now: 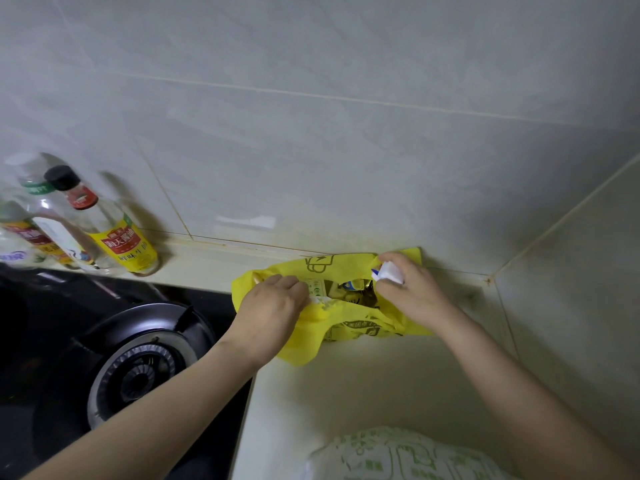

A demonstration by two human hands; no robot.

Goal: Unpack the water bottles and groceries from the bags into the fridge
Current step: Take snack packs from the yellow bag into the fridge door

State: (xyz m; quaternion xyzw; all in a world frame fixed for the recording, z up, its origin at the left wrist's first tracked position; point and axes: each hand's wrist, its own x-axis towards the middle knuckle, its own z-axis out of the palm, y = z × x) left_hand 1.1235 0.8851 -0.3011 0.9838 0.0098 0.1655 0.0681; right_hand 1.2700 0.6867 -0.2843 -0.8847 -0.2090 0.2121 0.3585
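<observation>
Head view — early: pinching yellow bag point(306, 341) with left hand point(273, 303), clutching paper slip point(391, 271) in right hand point(412, 292) — white bag point(398, 455) waiting, five o'clock.

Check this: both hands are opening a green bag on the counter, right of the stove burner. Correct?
No: the head view shows the bag is yellow, not green. Left hand and right hand are opening it on the counter, right of the stove burner.
</observation>
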